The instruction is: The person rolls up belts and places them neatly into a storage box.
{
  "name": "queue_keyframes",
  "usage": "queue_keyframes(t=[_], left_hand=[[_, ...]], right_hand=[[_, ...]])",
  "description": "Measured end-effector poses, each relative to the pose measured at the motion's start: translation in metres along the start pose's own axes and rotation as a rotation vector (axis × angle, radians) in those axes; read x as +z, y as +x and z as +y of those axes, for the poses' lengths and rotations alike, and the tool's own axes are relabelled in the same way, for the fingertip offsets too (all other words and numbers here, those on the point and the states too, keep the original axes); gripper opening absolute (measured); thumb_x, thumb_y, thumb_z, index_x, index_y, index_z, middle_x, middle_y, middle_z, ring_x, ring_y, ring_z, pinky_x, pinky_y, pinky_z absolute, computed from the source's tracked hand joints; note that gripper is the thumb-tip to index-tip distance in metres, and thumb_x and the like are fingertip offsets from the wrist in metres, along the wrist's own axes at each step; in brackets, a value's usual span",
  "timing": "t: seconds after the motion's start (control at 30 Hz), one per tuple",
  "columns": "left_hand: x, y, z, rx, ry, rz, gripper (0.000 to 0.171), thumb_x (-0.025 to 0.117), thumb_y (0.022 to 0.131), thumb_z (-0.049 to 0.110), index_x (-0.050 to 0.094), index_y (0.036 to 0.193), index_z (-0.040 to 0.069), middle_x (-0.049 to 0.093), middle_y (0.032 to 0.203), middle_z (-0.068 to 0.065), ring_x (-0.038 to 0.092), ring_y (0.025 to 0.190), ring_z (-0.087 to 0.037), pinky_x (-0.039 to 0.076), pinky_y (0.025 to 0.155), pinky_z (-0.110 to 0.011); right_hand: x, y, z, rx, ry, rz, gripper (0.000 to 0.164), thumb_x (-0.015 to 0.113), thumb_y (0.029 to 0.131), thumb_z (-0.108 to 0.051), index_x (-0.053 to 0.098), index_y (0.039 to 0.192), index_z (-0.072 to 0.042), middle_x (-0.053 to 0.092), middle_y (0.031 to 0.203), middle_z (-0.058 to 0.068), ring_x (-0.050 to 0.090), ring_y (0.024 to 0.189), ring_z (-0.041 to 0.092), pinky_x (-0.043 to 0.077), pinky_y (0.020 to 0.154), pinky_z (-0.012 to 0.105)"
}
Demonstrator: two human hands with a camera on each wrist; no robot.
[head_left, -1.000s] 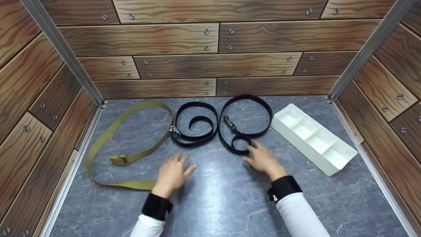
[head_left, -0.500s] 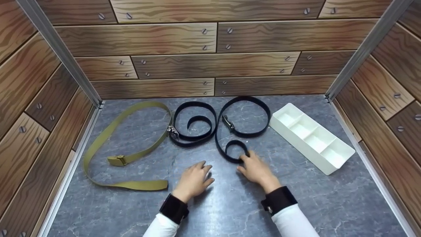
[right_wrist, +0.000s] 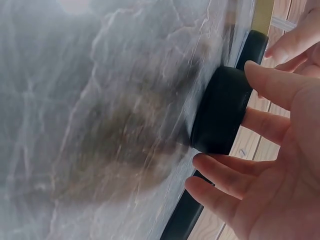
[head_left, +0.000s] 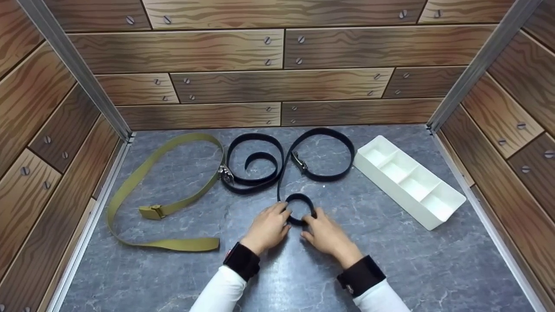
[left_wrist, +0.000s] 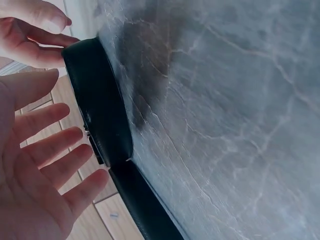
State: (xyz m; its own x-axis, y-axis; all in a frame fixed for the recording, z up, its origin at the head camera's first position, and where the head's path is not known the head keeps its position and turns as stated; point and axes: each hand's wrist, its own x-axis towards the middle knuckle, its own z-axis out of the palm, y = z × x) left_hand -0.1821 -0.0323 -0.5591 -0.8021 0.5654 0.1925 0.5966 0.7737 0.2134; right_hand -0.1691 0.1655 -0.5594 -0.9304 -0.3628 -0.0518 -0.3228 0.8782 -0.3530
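Note:
In the head view a black belt [head_left: 329, 177] stands on edge at the middle, its metal buckle [head_left: 299, 162] inside the far loop and its near end rolled into a small coil. My right hand [head_left: 327, 234] grips the right side of this coil; the right wrist view has the thumb and fingers around the rolled strap [right_wrist: 220, 110]. At the coil's left side is my left hand [head_left: 266, 227], fingers spread and relaxed beside the strap [left_wrist: 97, 95] in the left wrist view.
A second black belt [head_left: 249, 189] lies coiled behind my left hand. Further left is an olive webbing belt [head_left: 186, 245] in a wide loop. A white tray [head_left: 390, 195] with several compartments stands at the right. Wood-patterned walls [head_left: 225, 86] enclose the grey floor.
My right hand has drawn the coiled end towards me and to the left, pulling the strap out of the larger loop. My left hand has moved right, from near the olive belt to the coil.

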Motion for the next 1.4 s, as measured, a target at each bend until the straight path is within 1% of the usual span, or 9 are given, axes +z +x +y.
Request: queue_keyframes(t=[0.13, 0.23, 0.43, 0.53, 0.63, 0.77, 0.97, 1.2, 1.4], left_hand=[[0.003, -0.001, -0.002, 0.026, -0.02, 0.007, 0.034, 0.069, 0.09, 0.02, 0.067, 0.118, 0.001, 0.059, 0.131, -0.017, 0.054, 0.123, -0.033, 0.044, 0.1, -0.046], [0.003, -0.002, -0.002, 0.039, -0.05, 0.003, 0.034, 0.068, 0.09, 0.018, 0.066, 0.119, 0.002, 0.059, 0.13, -0.016, 0.054, 0.123, -0.033, 0.043, 0.101, -0.046], [0.003, -0.003, -0.004, 0.027, -0.057, -0.008, 0.034, 0.068, 0.091, 0.019, 0.066, 0.121, 0.004, 0.055, 0.135, -0.016, 0.055, 0.122, -0.033, 0.046, 0.098, -0.045], [0.002, -0.004, -0.004, 0.009, -0.051, -0.016, 0.035, 0.068, 0.091, 0.021, 0.065, 0.122, 0.004, 0.053, 0.138, -0.017, 0.057, 0.119, -0.034, 0.048, 0.095, -0.046], [0.001, -0.005, -0.004, -0.013, -0.054, -0.028, 0.037, 0.067, 0.092, 0.022, 0.065, 0.124, 0.004, 0.051, 0.14, -0.018, 0.058, 0.117, -0.035, 0.048, 0.094, -0.047], [0.002, -0.006, -0.005, -0.03, -0.069, -0.019, 0.041, 0.068, 0.091, 0.021, 0.061, 0.126, 0.001, 0.051, 0.138, -0.02, 0.058, 0.117, -0.035, 0.047, 0.097, -0.045], [0.002, -0.006, -0.006, -0.05, -0.115, 0.007, 0.051, 0.069, 0.089, 0.015, 0.053, 0.131, -0.008, 0.055, 0.131, -0.02, 0.06, 0.114, -0.033, 0.046, 0.099, -0.039], [0.0, -0.004, -0.006, -0.041, -0.142, 0.011, 0.041, 0.067, 0.089, 0.012, 0.058, 0.125, -0.005, 0.059, 0.121, -0.015, 0.063, 0.104, -0.03, 0.049, 0.094, -0.037], [-0.002, -0.003, -0.007, -0.067, -0.205, -0.006, 0.033, 0.063, 0.093, 0.012, 0.061, 0.122, -0.004, 0.061, 0.12, -0.013, 0.064, 0.103, -0.029, 0.051, 0.091, -0.038]], right_hand=[[-0.003, 0.001, 0.0, 0.018, 0.034, -0.023, 0.042, 0.07, 0.09, -0.029, 0.063, 0.125, -0.007, 0.048, 0.126, 0.025, 0.06, 0.103, 0.042, 0.051, 0.084, 0.053], [-0.006, 0.006, 0.002, 0.048, 0.061, -0.02, 0.044, 0.069, 0.092, -0.028, 0.059, 0.13, -0.01, 0.05, 0.125, 0.022, 0.061, 0.1, 0.041, 0.052, 0.081, 0.053], [-0.01, 0.027, 0.003, 0.08, 0.049, 0.032, 0.059, 0.063, 0.095, -0.021, 0.04, 0.149, -0.014, 0.05, 0.136, 0.02, 0.058, 0.111, 0.042, 0.049, 0.087, 0.057], [-0.011, 0.039, 0.004, 0.069, 0.016, 0.01, 0.062, 0.061, 0.095, -0.016, 0.036, 0.152, -0.014, 0.051, 0.136, 0.018, 0.059, 0.111, 0.04, 0.05, 0.086, 0.055], [-0.011, 0.048, 0.006, 0.054, 0.004, -0.019, 0.059, 0.058, 0.094, -0.009, 0.04, 0.15, -0.013, 0.052, 0.134, 0.016, 0.06, 0.108, 0.037, 0.052, 0.082, 0.051], [-0.012, 0.054, 0.01, 0.047, 0.03, -0.026, 0.053, 0.053, 0.093, 0.0, 0.048, 0.145, -0.013, 0.052, 0.134, 0.015, 0.057, 0.114, 0.036, 0.05, 0.09, 0.05], [-0.013, 0.053, 0.015, 0.045, 0.088, -0.029, 0.052, 0.054, 0.091, 0.005, 0.051, 0.14, -0.013, 0.051, 0.138, 0.019, 0.051, 0.123, 0.039, 0.042, 0.099, 0.054], [-0.014, 0.054, 0.015, 0.042, 0.108, -0.042, 0.055, 0.054, 0.086, 0.01, 0.053, 0.137, -0.013, 0.054, 0.134, 0.02, 0.052, 0.122, 0.039, 0.042, 0.1, 0.054], [-0.008, 0.055, 0.01, 0.002, 0.103, -0.023, 0.056, 0.06, 0.082, 0.012, 0.057, 0.133, -0.011, 0.059, 0.127, 0.018, 0.054, 0.118, 0.037, 0.042, 0.1, 0.052]])
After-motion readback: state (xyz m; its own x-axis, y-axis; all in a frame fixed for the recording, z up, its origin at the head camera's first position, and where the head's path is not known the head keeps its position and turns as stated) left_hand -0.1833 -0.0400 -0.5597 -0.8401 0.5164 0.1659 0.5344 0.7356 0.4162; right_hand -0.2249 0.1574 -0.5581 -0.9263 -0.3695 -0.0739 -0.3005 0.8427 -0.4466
